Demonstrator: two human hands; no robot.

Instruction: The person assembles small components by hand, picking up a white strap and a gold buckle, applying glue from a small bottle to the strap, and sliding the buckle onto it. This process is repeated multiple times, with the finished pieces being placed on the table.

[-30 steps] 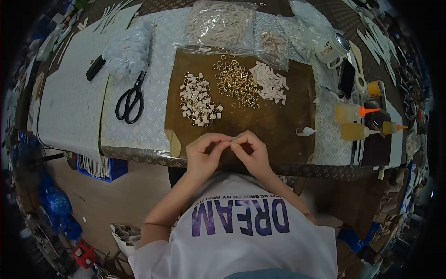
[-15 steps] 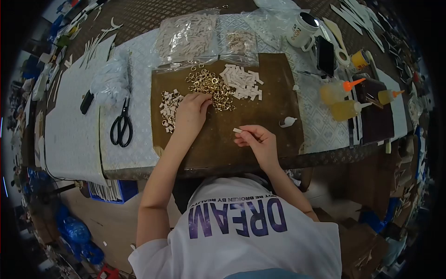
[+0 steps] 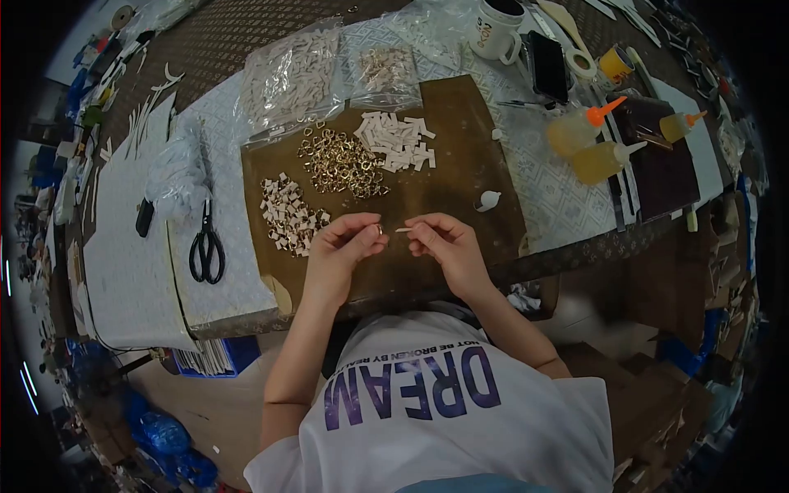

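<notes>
Over the front part of a brown mat (image 3: 460,115), my left hand (image 3: 345,246) pinches a small gold ring (image 3: 380,229) between thumb and fingertips. Close on its right, my right hand (image 3: 448,251) pinches a small white strip (image 3: 403,230), whose tip points toward the ring; a narrow gap lies between them. Behind my hands are a pile of gold rings (image 3: 341,163) and a pile of white strips (image 3: 394,140). White pieces joined with gold rings (image 3: 288,215) lie in a heap to the left of my left hand.
Black scissors (image 3: 206,253) and a bundled clear bag (image 3: 177,177) lie at the left. Filled plastic bags (image 3: 292,78) sit at the back. A mug (image 3: 496,31), a phone (image 3: 547,67) and bottles of yellow liquid (image 3: 596,164) stand or lie at the right.
My left hand has moved from the gold ring pile toward my right hand, now with a ring in its fingers. My right hand still holds the strip. The camera view has shifted.
</notes>
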